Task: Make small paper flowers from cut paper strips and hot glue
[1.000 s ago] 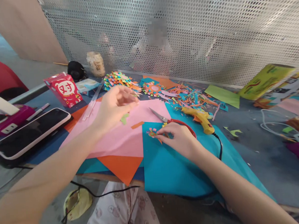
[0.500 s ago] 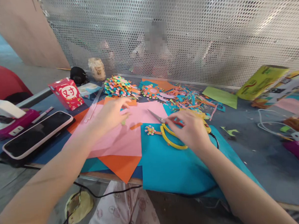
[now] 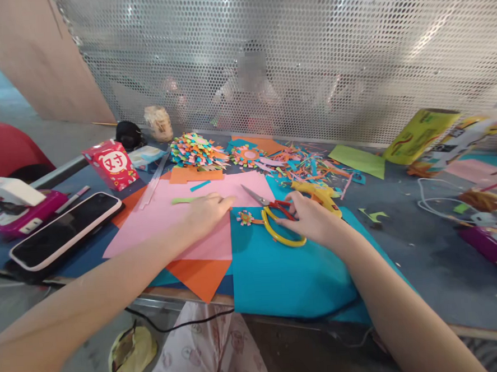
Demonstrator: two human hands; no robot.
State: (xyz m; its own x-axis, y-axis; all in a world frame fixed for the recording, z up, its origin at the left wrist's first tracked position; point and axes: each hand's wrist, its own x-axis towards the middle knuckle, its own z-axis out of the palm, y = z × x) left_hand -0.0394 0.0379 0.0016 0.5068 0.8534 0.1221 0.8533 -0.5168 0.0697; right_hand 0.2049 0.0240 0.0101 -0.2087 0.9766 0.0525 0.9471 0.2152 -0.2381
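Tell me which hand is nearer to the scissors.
Right. The right hand is at the handle end of the scissors; the left hand is over the pink paper, left of the blades and apart from them.

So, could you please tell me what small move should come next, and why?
Probably lift the scissors with the right hand: they lie with their handles right at that hand, while the left hand is at the pink paper.
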